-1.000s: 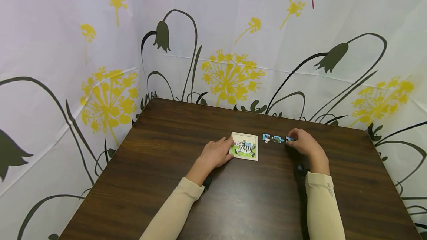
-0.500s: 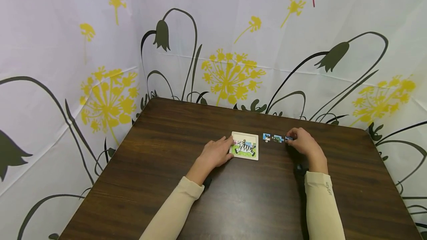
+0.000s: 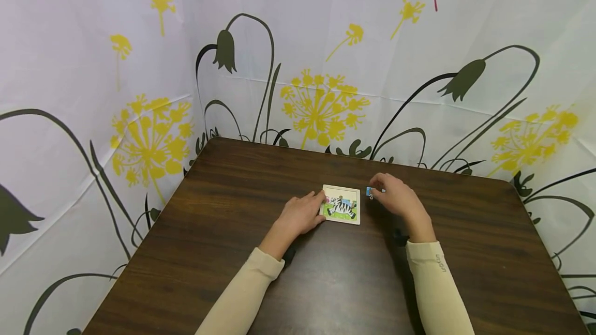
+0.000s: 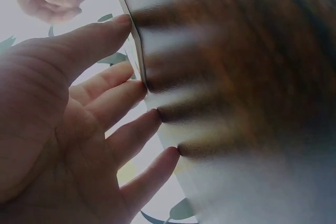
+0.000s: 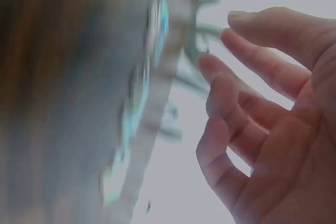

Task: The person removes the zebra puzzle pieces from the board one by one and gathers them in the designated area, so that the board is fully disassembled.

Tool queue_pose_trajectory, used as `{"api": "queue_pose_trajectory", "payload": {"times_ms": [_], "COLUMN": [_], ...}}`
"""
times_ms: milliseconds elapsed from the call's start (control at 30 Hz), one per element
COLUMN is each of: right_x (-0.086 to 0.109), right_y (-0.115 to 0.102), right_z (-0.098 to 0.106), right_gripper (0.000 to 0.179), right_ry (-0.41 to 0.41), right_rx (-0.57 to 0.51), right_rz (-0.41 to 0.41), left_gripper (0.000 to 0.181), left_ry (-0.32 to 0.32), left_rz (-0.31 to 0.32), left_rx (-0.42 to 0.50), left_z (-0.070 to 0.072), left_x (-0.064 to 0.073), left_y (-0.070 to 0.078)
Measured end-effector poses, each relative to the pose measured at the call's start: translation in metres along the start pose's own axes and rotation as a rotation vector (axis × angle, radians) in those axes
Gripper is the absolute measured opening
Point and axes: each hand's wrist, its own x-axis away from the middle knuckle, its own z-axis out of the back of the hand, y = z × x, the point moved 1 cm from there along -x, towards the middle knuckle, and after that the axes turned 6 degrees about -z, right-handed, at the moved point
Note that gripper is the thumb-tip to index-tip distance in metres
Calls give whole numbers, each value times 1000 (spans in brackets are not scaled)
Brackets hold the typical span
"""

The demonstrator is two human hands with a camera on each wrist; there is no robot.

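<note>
While the straight-fingered left hand [image 3: 300,214] touches the square, pale wooden zebra board [image 3: 339,193] right of mid-frame, the right hand [image 3: 400,199] — loosely curved, empty — is nearer the small blue jigsaw piece [image 3: 369,191], showing just left of its fingertips.

white cloth [image 3: 288,30] with yellow and green flowers [image 3: 316,107] hangs behind a dark wood-grained table [image 3: 233,185], its surface faintly glossy.

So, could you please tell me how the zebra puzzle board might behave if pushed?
The zebra puzzle board lies flat on a shiny table, so it would probably slide rather than tip. Its thin, straight edges suggest likely stiffness.
</note>
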Motion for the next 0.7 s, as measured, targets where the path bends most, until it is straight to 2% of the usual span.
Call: {"api": "queue_pose_trajectory", "payload": {"times_ms": [233,467,700], "right_x": [-8,-7,-8], "right_y": [-47,-65,-68], "right_z": [-41,-59,-66], "right_gripper": [32,33,26], "right_ry": [-165,-122,-123], "right_rx": [17,51,5], "right_rz": [64,68,88], "left_gripper": [70,61,59], "left_ry": [1,-19,-29], "left_rz": [8,-14,-27], "left_rx": [-19,-37,-39], "left_z": [1,1,1], "left_x": [2,2,3], "left_y": [0,-1,-3]}}
